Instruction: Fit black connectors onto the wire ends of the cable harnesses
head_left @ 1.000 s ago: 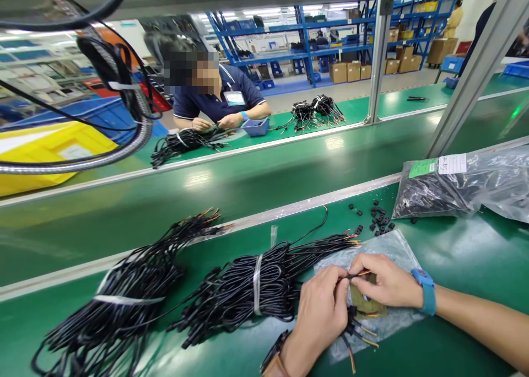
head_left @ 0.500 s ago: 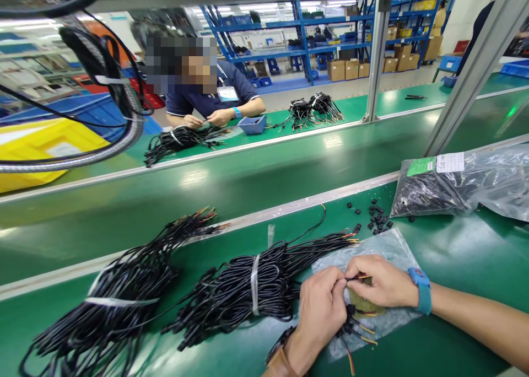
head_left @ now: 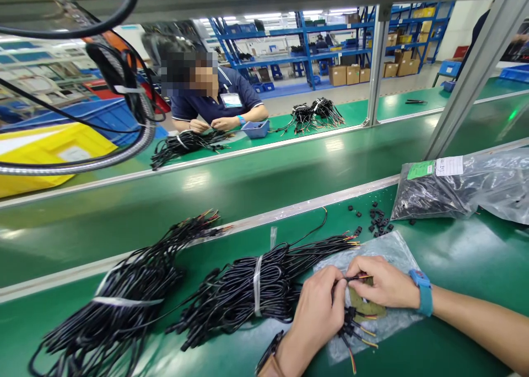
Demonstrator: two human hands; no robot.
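Note:
My left hand (head_left: 320, 305) pinches a thin black cable whose coloured wire ends (head_left: 363, 277) point toward my right hand. Thumb and fingers of my right hand (head_left: 382, 280) close on the same cable end, close beside the left fingertips. Beneath both hands lies a clear plastic bag (head_left: 397, 250) with a yellowish patch on it. Several black cable ends with red and yellow wires (head_left: 355, 330) stick out under my left hand. Left of it rests a cable bundle (head_left: 248, 283) tied with a clear band; a second tied bundle (head_left: 119, 294) lies farther left.
Small black connector housings (head_left: 379, 222) are scattered beyond my hands. A plastic bag full of black parts (head_left: 433, 192) lies at the right. Across the green belt (head_left: 248, 167), a co-worker (head_left: 223, 96) handles cables beside a blue bin (head_left: 255, 129). A metal post (head_left: 463, 74) rises at the right.
The view has shifted slightly. My left hand has drawn a little left, and more of the cable shows between the two hands' fingertips.

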